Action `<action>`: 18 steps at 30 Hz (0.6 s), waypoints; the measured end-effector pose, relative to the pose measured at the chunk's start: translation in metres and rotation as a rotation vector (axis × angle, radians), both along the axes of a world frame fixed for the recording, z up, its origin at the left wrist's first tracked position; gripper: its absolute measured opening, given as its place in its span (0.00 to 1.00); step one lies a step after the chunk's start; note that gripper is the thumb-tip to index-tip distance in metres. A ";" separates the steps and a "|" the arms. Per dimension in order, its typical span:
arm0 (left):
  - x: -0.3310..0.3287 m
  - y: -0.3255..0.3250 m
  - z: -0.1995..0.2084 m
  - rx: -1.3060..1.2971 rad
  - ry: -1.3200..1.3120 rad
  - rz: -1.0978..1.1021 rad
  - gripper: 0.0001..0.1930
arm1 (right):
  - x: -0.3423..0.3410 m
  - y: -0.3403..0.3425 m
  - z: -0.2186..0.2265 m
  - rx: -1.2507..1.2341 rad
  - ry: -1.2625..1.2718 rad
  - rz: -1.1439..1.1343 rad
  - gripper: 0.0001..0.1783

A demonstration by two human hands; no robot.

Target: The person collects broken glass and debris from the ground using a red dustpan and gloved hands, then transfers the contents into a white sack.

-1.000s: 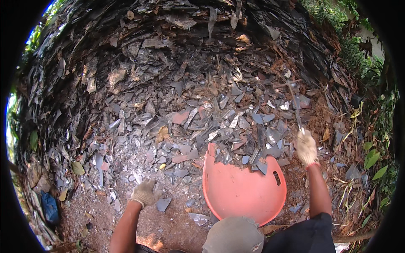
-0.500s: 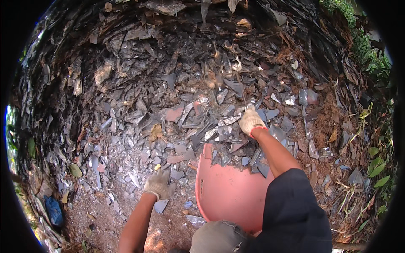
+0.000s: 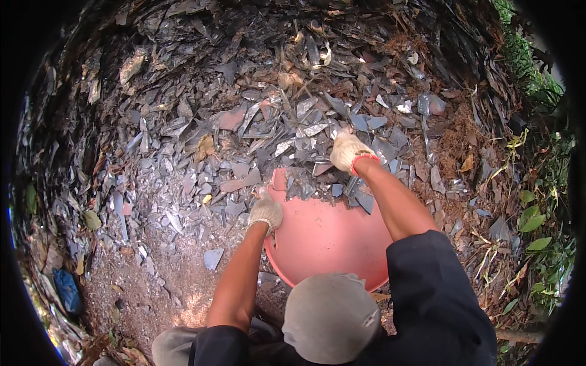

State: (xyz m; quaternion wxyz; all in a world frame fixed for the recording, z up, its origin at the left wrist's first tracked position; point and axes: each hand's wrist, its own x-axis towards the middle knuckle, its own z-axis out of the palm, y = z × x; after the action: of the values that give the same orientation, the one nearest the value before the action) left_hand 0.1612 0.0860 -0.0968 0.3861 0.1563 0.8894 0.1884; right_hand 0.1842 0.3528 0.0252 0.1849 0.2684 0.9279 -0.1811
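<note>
A pink plastic scoop-shaped basin lies on the ground in front of me, its open edge against the shards. My left hand, in a pale knitted glove, is closed round its left rim near the slot. Flat grey and reddish shards lie across the basin's far lip. My right hand, gloved with a red cuff, is closed beyond that lip, over the heap of shards. It seems to grip a thin rod-like tool, which blends into the debris; its far end is hard to make out.
Steep banks of layered dark debris rise at the left and far side. Green plants edge the right. A crumpled blue plastic bag lies at lower left. A rounded grey cloth-covered shape stands close in front of me.
My left hand has moved right from the loose shards onto the basin's rim. My right hand has shifted slightly left and stays closed. The whole view has shifted too.
</note>
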 end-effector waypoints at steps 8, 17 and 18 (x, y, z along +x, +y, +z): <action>0.019 -0.010 0.001 0.041 -0.103 0.238 0.42 | 0.152 -0.054 0.058 -0.027 0.029 -0.112 0.17; -0.051 0.024 0.011 0.211 0.384 0.243 0.62 | -0.028 0.016 0.019 -0.146 0.271 -0.478 0.23; -0.065 0.034 0.017 0.251 0.378 0.254 0.63 | -0.053 0.028 -0.006 -0.437 0.234 -0.559 0.19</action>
State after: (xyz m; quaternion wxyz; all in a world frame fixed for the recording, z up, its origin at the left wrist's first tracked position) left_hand 0.0961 0.1203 -0.0799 0.1638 0.1227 0.9279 0.3116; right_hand 0.1316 0.3813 0.0189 0.0737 0.4429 0.7732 -0.4478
